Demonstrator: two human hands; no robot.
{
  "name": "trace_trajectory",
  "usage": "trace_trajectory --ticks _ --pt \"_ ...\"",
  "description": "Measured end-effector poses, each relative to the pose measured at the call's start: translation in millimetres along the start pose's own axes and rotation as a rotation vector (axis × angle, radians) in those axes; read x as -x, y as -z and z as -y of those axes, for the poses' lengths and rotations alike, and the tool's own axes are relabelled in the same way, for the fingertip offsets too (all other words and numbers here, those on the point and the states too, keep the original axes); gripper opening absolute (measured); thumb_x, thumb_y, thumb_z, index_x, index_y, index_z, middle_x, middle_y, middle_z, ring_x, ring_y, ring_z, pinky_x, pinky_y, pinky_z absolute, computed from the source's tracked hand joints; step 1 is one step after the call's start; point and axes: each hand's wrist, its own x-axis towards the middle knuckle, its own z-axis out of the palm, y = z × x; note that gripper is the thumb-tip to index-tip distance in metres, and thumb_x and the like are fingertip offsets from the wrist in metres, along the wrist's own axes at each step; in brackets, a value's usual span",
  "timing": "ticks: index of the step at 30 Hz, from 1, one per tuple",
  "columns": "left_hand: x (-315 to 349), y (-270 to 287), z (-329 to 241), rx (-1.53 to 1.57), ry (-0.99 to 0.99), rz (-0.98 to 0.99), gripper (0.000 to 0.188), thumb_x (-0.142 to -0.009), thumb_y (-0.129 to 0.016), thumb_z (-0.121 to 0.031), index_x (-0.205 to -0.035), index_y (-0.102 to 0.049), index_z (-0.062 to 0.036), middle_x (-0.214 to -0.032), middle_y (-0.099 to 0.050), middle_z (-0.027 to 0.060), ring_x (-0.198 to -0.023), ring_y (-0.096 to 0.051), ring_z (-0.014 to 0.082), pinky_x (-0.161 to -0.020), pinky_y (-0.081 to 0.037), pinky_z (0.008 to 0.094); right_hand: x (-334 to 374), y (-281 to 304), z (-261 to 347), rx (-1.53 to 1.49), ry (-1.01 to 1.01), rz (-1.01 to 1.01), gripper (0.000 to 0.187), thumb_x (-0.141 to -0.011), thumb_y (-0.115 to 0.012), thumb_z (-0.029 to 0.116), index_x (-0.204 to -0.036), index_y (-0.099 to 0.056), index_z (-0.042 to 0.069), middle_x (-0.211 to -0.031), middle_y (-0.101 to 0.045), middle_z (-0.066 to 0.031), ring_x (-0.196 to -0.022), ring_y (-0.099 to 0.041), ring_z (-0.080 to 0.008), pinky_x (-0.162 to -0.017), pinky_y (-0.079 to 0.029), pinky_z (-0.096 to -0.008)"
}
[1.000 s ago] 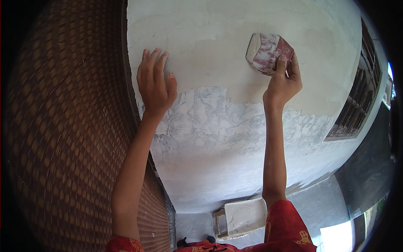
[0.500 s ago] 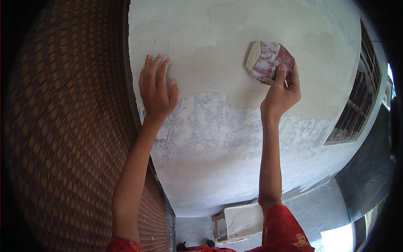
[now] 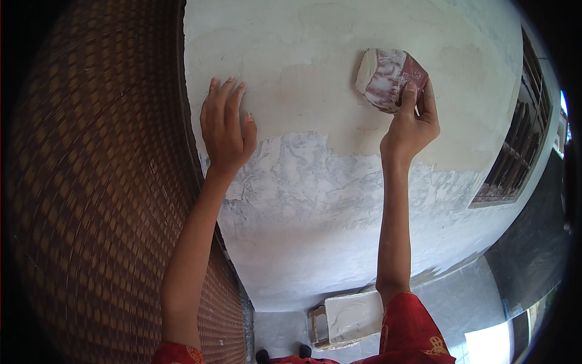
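In my right hand (image 3: pixel 410 127) is a dark red, flat scraper (image 3: pixel 388 82) smeared with white, pinched between thumb and fingers at its lower right corner. Pale putty lies along the scraper's left edge, which is up against the wall (image 3: pixel 303 194). My left hand (image 3: pixel 229 124) rests on the wall near its left edge, fingers spread and holding nothing. Above, the wall has a smooth cream coat; lower down it is patchy white and grey.
A brown woven panel (image 3: pixel 115 170) runs along the left side. On the grey tiled floor (image 3: pixel 451 297) at the wall's foot stands a tray (image 3: pixel 354 315) with white putty in it. A window with dark bars (image 3: pixel 515 151) is at the right.
My right hand has moved the scraper a little upward along the wall. The left hand has stayed where it was.
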Motion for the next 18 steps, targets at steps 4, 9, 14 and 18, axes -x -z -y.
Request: trace_trajectory --ticks 4,9,14,18 --pt "1.1 6.3 7.2 -0.026 -0.003 0.011 0.044 -0.095 -0.043 -0.021 -0.134 -0.052 -0.0018 -0.139 -0.050 0.0149 -0.138 -0.038 0.0387 -0.110 -0.030 0.0494 50.4 -39.9 -12.0 0.098 -0.008 0.235 0.037 -0.095 -0.061 0.006 -0.128 -0.058 -0.007 -0.105 -0.070 -0.0162 -0.087 -0.066 -0.0133 -0.078 -0.053 -0.0265" --pt "1.0 2.1 3.6 -0.029 0.012 0.012 0.045 -0.095 -0.042 -0.020 -0.136 -0.051 -0.0023 -0.140 -0.050 0.0141 -0.139 -0.037 0.0384 -0.111 -0.029 0.0495 33.4 -23.4 -32.9 0.197 0.040 0.144 0.035 -0.095 -0.062 0.008 -0.127 -0.060 -0.006 -0.102 -0.071 -0.0152 -0.084 -0.065 -0.0117 -0.076 -0.052 -0.0259" --pt "1.1 4.0 3.3 -0.032 0.000 0.008 0.047 -0.090 -0.048 -0.019 -0.135 -0.054 -0.0067 -0.140 -0.051 0.0101 -0.139 -0.038 0.0370 -0.110 -0.033 0.0510 -7.4 14.6 -19.5 0.127 0.023 0.002 0.039 -0.096 -0.058 0.006 -0.131 -0.053 -0.011 -0.113 -0.067 -0.0199 -0.096 -0.066 -0.0188 -0.081 -0.055 -0.0283" --pt "0.7 4.2 2.3 0.000 -0.022 0.036 0.048 -0.089 -0.050 -0.019 -0.136 -0.054 -0.0087 -0.142 -0.050 0.0086 -0.139 -0.038 0.0361 -0.110 -0.032 0.0517 2.4 20.7 6.4 0.090 0.044 0.000 0.038 -0.097 -0.058 0.006 -0.130 -0.052 -0.013 -0.111 -0.066 -0.0204 -0.098 -0.066 -0.0192 -0.082 -0.055 -0.0282"
